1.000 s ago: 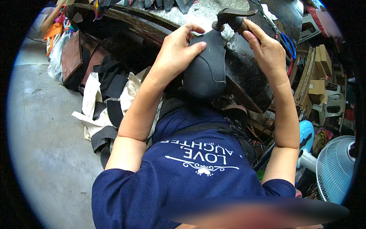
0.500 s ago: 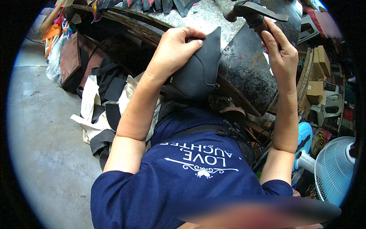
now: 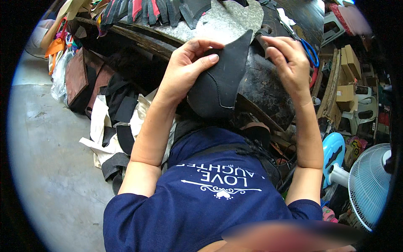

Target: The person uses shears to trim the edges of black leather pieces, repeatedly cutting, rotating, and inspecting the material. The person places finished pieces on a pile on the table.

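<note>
My left hand (image 3: 187,67) pinches the upper edge of a black stitched shoe upper (image 3: 226,77), thumb on the near face and fingers behind. The piece stands tilted at the workbench's near edge, its seam curving down one side. My right hand (image 3: 289,61) is closed round a hammer (image 3: 263,32), just right of the upper's pointed tip. The hammer is seen nearly end-on, so most of its head and handle are hidden. Whether it touches the upper I cannot tell.
A speckled stone slab (image 3: 218,23) lies on the dark bench, with cut black, grey and red strips (image 3: 145,12) at its far left. Blue-handled scissors (image 3: 308,50) lie beyond my right hand. A fan (image 3: 371,185) stands at right; cloth scraps (image 3: 100,117) hang at left.
My right hand has brought the hammer down and left, from raised above the bench to beside the upper's tip. The upper has shifted slightly down in the picture, still in my left hand.
</note>
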